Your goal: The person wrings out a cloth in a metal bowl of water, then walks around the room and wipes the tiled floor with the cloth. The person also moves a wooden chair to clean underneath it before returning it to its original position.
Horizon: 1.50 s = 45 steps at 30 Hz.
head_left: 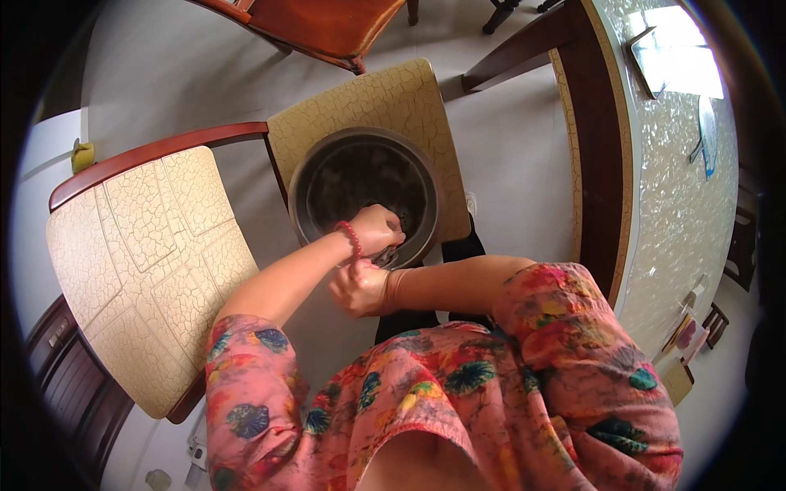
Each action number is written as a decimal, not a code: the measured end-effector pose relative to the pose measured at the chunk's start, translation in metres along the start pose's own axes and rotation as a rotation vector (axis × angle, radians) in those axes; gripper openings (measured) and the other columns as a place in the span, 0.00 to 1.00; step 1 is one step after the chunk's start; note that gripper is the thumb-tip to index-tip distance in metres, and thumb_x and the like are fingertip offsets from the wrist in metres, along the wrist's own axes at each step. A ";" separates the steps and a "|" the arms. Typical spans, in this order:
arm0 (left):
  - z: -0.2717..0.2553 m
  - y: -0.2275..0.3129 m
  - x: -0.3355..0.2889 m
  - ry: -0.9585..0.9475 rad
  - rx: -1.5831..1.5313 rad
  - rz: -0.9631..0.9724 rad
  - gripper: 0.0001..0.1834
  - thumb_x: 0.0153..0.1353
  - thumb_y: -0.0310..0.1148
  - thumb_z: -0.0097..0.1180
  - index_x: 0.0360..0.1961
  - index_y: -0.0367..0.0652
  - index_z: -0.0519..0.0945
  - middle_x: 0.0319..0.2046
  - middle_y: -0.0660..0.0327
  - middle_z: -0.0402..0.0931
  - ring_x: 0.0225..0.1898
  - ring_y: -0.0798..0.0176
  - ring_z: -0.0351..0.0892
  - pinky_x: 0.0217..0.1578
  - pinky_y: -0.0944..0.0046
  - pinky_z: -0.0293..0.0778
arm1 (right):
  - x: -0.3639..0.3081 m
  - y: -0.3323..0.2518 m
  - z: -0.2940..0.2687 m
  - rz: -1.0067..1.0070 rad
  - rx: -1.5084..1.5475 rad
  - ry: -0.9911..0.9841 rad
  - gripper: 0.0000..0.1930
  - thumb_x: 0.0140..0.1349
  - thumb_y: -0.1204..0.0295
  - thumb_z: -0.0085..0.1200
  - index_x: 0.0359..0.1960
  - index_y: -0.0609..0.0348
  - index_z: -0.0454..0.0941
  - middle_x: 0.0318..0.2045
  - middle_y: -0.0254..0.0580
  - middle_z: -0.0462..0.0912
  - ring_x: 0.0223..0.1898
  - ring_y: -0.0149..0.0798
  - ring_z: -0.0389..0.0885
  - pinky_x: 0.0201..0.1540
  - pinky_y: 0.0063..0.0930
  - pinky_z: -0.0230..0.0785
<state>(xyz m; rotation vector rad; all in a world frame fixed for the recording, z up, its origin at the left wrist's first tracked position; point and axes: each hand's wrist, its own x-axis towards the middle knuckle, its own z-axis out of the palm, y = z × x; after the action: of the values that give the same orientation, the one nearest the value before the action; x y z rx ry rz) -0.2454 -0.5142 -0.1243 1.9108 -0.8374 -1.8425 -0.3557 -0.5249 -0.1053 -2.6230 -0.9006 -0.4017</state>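
Note:
A round metal basin (303, 214) with dark water in it rests on a chair seat in front of me. My left hand (378, 231), with a red bead bracelet at the wrist, is over the basin's near part, its fingers closed. Between my hands, at the near rim, shows a dark crumpled cloth (386, 256), small and mostly covered. My right hand (359, 288) is curled into a fist just outside that rim, touching the cloth's near end. The fingertips of the right hand are hidden.
The basin's chair has a cracked-pattern yellow seat (352, 98) and a patterned backrest (147, 262) to the left. An orange-brown chair (319, 29) stands farther off. At the right is a glossy table (663, 204) bearing a dark-edged flat object (645, 64) and a blue-and-clear item (706, 143).

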 end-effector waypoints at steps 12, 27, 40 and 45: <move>-0.017 -0.042 -0.011 0.169 -0.949 -0.193 0.19 0.54 0.40 0.61 0.42 0.41 0.72 0.37 0.62 0.72 0.43 0.66 0.70 0.39 0.64 0.71 | -0.036 0.043 -0.021 0.471 0.399 0.237 0.12 0.39 0.69 0.57 0.29 0.53 0.72 0.31 0.44 0.70 0.34 0.46 0.71 0.33 0.35 0.64; 0.004 -0.034 -0.091 0.635 -0.921 0.534 0.38 0.38 0.20 0.57 0.57 0.38 0.63 0.49 0.61 0.66 0.52 0.67 0.65 0.56 0.66 0.59 | -0.066 0.066 -0.010 1.909 2.075 0.143 0.24 0.61 0.54 0.43 0.53 0.56 0.67 0.47 0.45 0.72 0.47 0.45 0.72 0.35 0.53 0.71; -0.002 -0.042 -0.126 0.596 -1.469 0.559 0.33 0.41 0.17 0.47 0.55 0.41 0.64 0.46 0.57 0.70 0.48 0.59 0.70 0.52 0.59 0.66 | -0.012 0.039 -0.086 0.927 0.936 -0.029 0.54 0.41 0.63 0.69 0.67 0.50 0.43 0.61 0.54 0.57 0.64 0.48 0.56 0.63 0.34 0.51; 0.001 -0.033 -0.140 0.565 -1.427 0.697 0.33 0.42 0.21 0.49 0.56 0.41 0.64 0.48 0.56 0.70 0.51 0.59 0.68 0.54 0.59 0.64 | -0.007 0.032 -0.088 1.069 1.518 0.233 0.45 0.46 0.68 0.67 0.64 0.59 0.52 0.55 0.43 0.68 0.57 0.37 0.64 0.61 0.30 0.54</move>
<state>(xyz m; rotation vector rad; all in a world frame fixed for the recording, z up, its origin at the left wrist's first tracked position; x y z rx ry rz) -0.2379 -0.4004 -0.0364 0.8696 0.1077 -0.8438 -0.3543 -0.5878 -0.0358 -1.2201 0.3454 0.2318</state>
